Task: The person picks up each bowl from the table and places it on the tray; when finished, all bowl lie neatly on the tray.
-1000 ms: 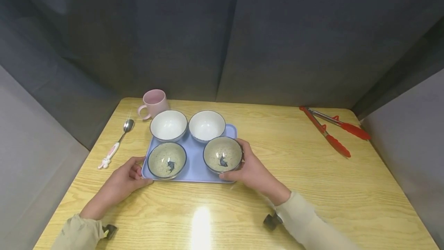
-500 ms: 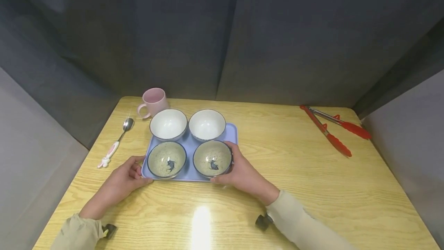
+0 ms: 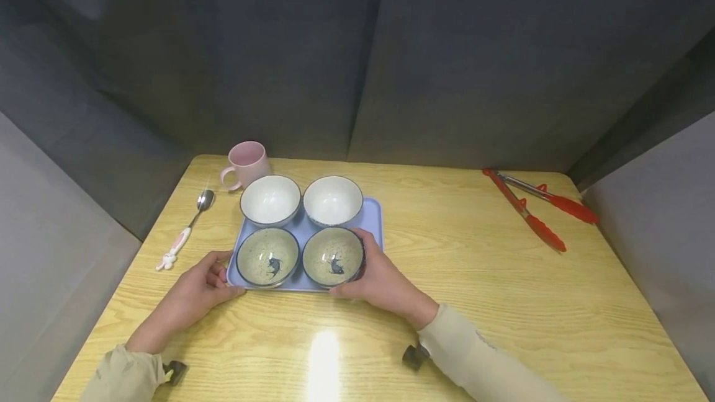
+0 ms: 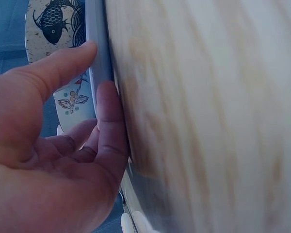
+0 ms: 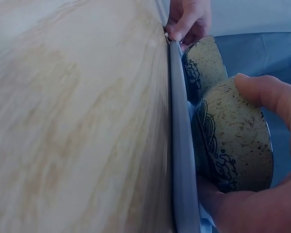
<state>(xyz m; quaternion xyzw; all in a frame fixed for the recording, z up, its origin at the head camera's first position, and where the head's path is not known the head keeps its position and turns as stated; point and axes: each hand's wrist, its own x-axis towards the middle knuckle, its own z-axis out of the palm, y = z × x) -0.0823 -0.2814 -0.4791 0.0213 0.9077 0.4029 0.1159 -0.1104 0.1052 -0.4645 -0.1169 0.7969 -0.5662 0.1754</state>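
A blue tray (image 3: 313, 234) bears two white-lined bowls at the back, the left white bowl (image 3: 270, 200) and the right white bowl (image 3: 333, 201), and two speckled beige bowls in front. My left hand (image 3: 197, 292) grips the tray's front left corner; in the left wrist view its thumb and fingers lie along the rim. Beside it stands the front left beige bowl (image 3: 268, 257), apart from that hand. My right hand (image 3: 381, 276) holds the front right beige bowl (image 3: 329, 257) from its right side, thumb at the front. Dark patterns mark this bowl's outside in the right wrist view.
Behind the tray's left corner stands a pink mug (image 3: 249, 164). A spoon (image 3: 182, 237) with a white rabbit-tipped handle lies left of the tray. Red-tipped metal tongs (image 3: 530, 206) lie spread at the far right of the wooden table (image 3: 491, 303). A dark curtain hangs behind.
My right hand has slid leftward with the front right beige bowl, bringing it close beside the front left one. My left hand has stayed at the tray corner.
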